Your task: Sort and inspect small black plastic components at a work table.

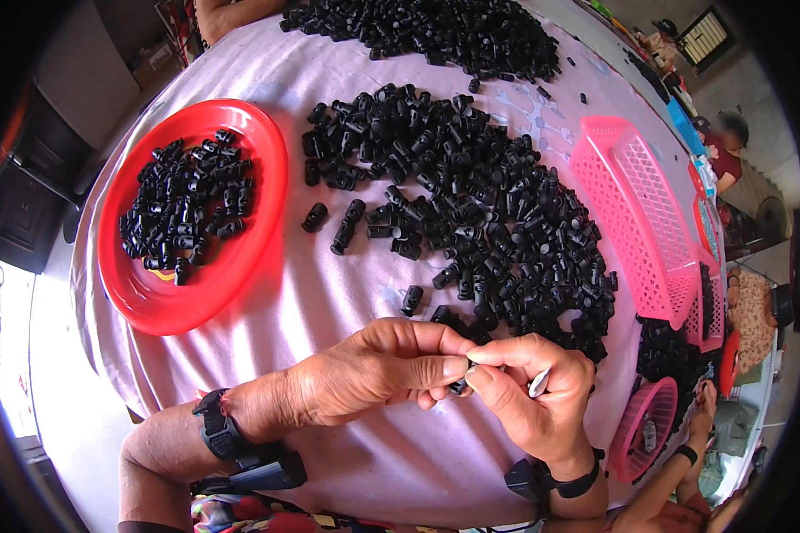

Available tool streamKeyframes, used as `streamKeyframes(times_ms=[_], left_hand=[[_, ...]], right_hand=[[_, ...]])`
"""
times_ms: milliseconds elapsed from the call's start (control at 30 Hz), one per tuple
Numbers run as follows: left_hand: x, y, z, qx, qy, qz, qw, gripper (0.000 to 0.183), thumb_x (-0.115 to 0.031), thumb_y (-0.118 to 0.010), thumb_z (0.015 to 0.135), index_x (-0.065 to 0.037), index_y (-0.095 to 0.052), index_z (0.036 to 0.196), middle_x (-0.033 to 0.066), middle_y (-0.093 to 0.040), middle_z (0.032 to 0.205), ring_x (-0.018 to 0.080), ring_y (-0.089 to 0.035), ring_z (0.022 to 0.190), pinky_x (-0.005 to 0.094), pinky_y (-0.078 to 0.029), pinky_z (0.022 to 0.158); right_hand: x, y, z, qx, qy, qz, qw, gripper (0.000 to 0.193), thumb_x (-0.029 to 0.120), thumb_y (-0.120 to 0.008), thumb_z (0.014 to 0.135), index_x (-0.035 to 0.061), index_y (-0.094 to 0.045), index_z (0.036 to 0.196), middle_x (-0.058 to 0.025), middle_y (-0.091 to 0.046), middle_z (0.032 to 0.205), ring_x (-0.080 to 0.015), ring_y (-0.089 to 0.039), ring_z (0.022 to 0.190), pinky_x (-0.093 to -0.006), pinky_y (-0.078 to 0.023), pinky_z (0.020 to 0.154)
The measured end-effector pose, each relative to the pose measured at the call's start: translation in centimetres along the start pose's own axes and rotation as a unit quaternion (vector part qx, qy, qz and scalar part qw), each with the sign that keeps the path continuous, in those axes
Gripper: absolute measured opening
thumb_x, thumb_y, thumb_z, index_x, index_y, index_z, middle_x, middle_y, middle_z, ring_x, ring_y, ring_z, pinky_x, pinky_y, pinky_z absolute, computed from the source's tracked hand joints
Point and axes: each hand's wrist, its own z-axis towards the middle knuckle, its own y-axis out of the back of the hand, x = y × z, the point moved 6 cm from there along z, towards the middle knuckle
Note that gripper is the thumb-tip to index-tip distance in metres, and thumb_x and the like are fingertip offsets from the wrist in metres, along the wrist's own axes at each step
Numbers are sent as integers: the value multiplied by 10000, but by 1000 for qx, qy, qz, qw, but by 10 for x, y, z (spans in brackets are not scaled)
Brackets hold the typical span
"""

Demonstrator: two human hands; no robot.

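Note:
In front of me, at the near side of the table, both my hands meet at their fingertips. My left hand (375, 366) pinches a small black plastic cord lock (459, 386), mostly covered by the fingers. From the other side, the thumb and forefinger of my right hand (542, 404) close on the same piece. A small shiny silver piece (539, 383) pokes out of my right hand; its kind I cannot make out. Just beyond the hands spreads a big heap of black cord locks (471, 195). To the left, a red plate (271, 169) holds more cord locks (187, 200).
Another dark heap (427, 35) lies at the far side, near a person's arm (236, 16). Pink perforated baskets (631, 213) stand along the right. A round pink basket (627, 435) sits at the near right, beside another person's hand (702, 409). Pink cloth (329, 298) covers the table.

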Motion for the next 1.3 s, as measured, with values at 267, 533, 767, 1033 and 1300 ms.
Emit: streamKeyframes(times_ms=[267, 533, 767, 1033, 1300], left_hand=[[2, 0, -2, 6, 27, -19, 999, 275, -188, -581, 947, -40, -602, 1178, -12, -628, 949, 45, -519, 782, 195, -444, 722], [5, -1, -1, 31, 33, -46, 998, 286, -185, -579, 946, -41, -588, 1193, 5, -638, 956, 48, -538, 801, 196, -452, 744], [4, -1, -1, 16, 35, -58, 998, 253, -193, -593, 940, -49, -610, 1147, -14, -634, 939, 38, -533, 772, 191, -450, 714], [3, -3, -1, 5, 26, -12, 1000, 252, -199, -606, 933, -59, -617, 1143, -40, -620, 903, 30, -529, 733, 179, -439, 669], [-45, -9, -39, -118, -73, 82, 987, 320, -211, -689, 855, 6, -623, 1081, 21, -623, 848, 73, -565, 720, 204, -447, 645]], right_hand=[[-3, 0, -2, -14, -39, 9, 999, 111, 13, -675, 847, -19, -653, 951, -54, -678, 743, -42, -634, 650, -170, -475, 544], [-1, 0, -1, -16, -46, 30, 998, 107, 25, -658, 864, -28, -647, 956, -62, -683, 755, -78, -660, 665, -190, -490, 556], [-10, -2, -3, -16, -58, 72, 996, 124, 15, -670, 852, -22, -648, 967, -55, -682, 732, -52, -635, 636, -173, -470, 531], [-8, -2, -3, -28, -36, 43, 998, 113, 45, -678, 854, -20, -657, 945, -33, -674, 708, -22, -592, 589, -174, -442, 504], [-11, 23, 5, -59, -65, -122, 989, 88, 67, -687, 827, -9, -650, 854, -69, -645, 625, -55, -571, 534, -227, -419, 482]])
